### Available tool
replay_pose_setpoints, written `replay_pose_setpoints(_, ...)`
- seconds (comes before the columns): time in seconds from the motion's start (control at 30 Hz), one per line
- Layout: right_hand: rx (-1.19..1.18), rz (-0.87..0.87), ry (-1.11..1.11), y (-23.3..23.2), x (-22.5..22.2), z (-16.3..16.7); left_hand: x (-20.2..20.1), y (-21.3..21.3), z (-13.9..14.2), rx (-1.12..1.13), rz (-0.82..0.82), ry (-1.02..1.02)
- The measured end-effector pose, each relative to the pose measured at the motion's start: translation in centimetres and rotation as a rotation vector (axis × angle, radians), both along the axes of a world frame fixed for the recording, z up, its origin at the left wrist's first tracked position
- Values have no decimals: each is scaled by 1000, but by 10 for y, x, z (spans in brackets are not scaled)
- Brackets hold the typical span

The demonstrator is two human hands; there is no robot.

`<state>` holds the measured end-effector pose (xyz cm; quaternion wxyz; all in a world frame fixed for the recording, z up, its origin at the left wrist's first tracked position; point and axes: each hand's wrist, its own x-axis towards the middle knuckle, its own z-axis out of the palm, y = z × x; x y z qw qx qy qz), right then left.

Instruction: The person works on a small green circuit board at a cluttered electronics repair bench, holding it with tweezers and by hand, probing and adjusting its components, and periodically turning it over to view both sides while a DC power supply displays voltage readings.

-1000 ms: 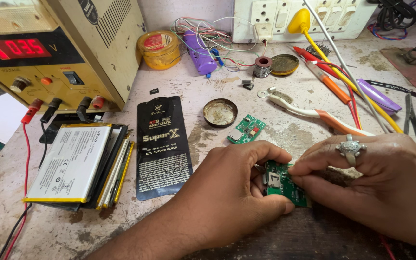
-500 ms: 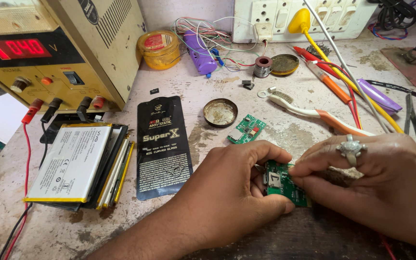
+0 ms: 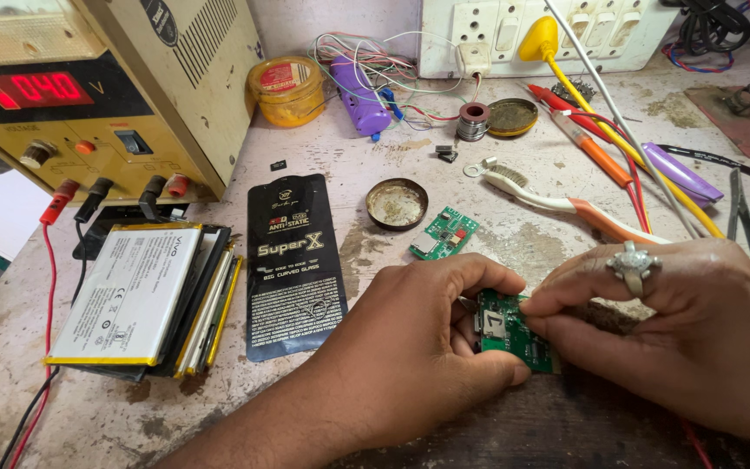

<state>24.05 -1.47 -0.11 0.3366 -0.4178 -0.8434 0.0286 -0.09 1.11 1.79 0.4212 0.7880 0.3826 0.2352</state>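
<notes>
Left hand (image 3: 410, 339) curls nearly closed, pinching a small green circuit board (image 3: 514, 330); right hand (image 3: 696, 330), fingers bent, grips the board's opposite edge on the workbench (image 3: 523, 243).

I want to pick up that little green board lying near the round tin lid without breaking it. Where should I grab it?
Pinch the small green board by its two long bare edges, probably coming straight down from above. It lies flat on the bench, parts facing up, so edge-holding keeps fingers off them. The round tin lid sits close on its left; the right side looks freer.
</notes>
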Motion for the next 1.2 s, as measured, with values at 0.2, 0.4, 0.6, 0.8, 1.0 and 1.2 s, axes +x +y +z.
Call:
replay_pose_setpoints(0.2, -2, -8, 7, 0, -1, -1, 0, 0, 0, -10, 5, 5)
replay_pose_setpoints(0.4, 26, -7, 10, 0, 3, -5, 0, 0, 0, -12, 2, -4)
replay_pose_setpoints(0.6, -191, -118, 310, 5, 6, -9, -2, 0, 0, -73, -51, -133)
replay_pose_setpoints(0.8, -343, -188, 722, 13, 14, 1, -2, 3, -6, -259, -124, -264)
replay_pose_setpoints(1.0, -322, -420, 565, 15, 12, 5, -3, 4, -12, -227, -187, -361)
replay_pose_setpoints(1.2, -389, -290, 724, 16, 12, 7, -2, 4, -5, -252, -92, -243)
